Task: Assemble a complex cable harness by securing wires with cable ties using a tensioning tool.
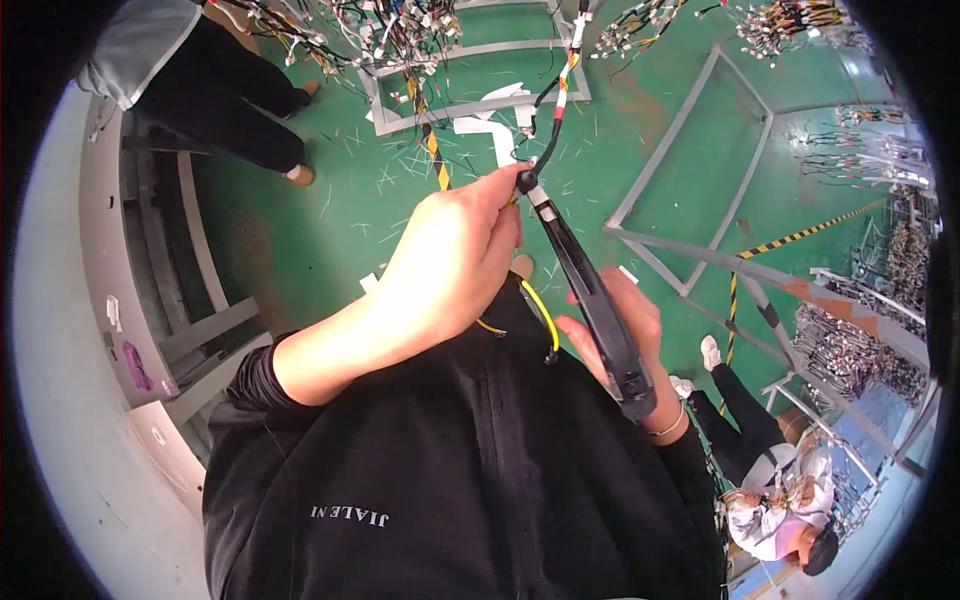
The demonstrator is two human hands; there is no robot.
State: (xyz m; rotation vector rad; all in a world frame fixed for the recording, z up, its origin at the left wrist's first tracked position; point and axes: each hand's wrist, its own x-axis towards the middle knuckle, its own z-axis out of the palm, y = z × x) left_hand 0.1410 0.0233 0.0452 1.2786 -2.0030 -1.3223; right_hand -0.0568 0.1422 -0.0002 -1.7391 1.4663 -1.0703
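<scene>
My left hand (450, 250) is closed, pinching a black wire harness (552, 130) near the top of its fingers. The harness rises from there to the upper edge, with red, yellow and white bands along it. Yellow wire ends (540, 305) hang below my left hand. My right hand (637, 315) is wrapped around a long black hand tool that looks like a cable tie gun (590, 290). Its narrow nose meets the harness right beside my left fingertips. The tool's body hides part of my right palm and fingers.
Bundles of wires (400, 40) hang at the top. Grey metal frames (665, 140) stand on the green floor, which has scattered white scraps. A person in dark trousers (230, 90) stands upper left; a co-worker in white (770, 515) handles wires lower right. A white bench (120, 280) is left.
</scene>
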